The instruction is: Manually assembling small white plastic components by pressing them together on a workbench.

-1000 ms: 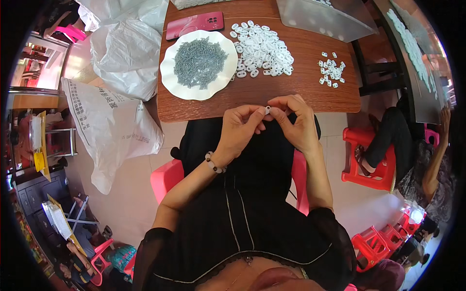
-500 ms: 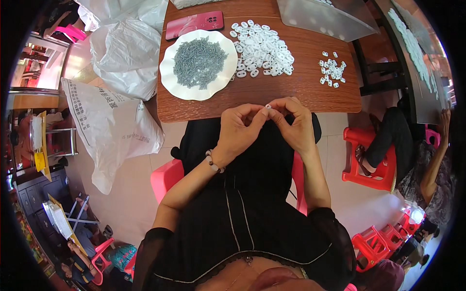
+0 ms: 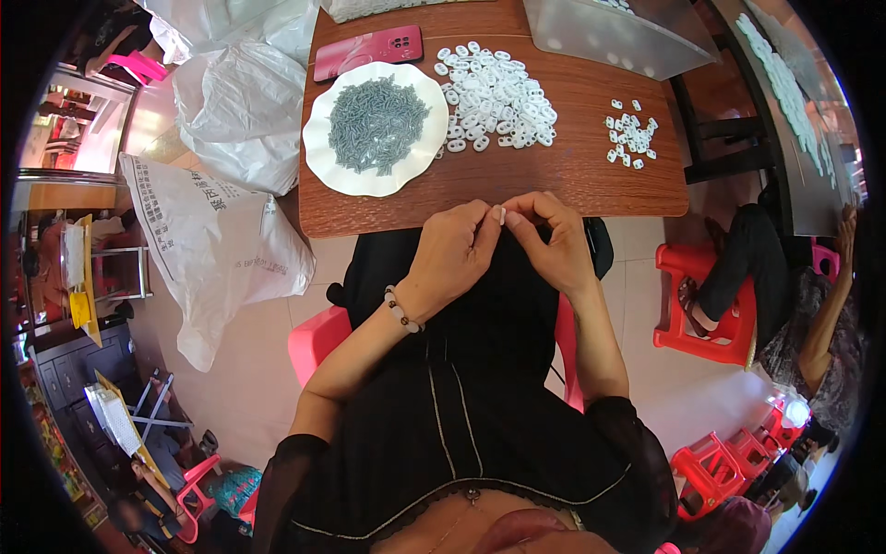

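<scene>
Just off the near edge of the wooden table (image 3: 554, 185), my left hand (image 3: 452, 251) and my right hand (image 3: 556, 242) meet at their fingertips. Between them is a small white plastic piece (image 3: 503, 216), pinched by both hands and mostly covered by the fingers. Beyond my left hand lies a white scalloped plate (image 3: 318, 138) heaped with small grey-blue pins (image 3: 378, 125). To its right spreads a pile of white oval pieces with two holes each (image 3: 498, 97). A smaller group of white pieces with darker centres (image 3: 632, 134) lies farther right.
A pink-red phone (image 3: 367, 54) lies behind the plate. A translucent bin (image 3: 618, 42) stands at the far right. White sacks (image 3: 217, 268) sit on the floor at left. Red stools (image 3: 706, 319) and a seated person's leg (image 3: 738, 272) are to the right.
My joined fingertips have come slightly lower and left, and the white piece now shows a narrower side. Both hands keep their pinch.
</scene>
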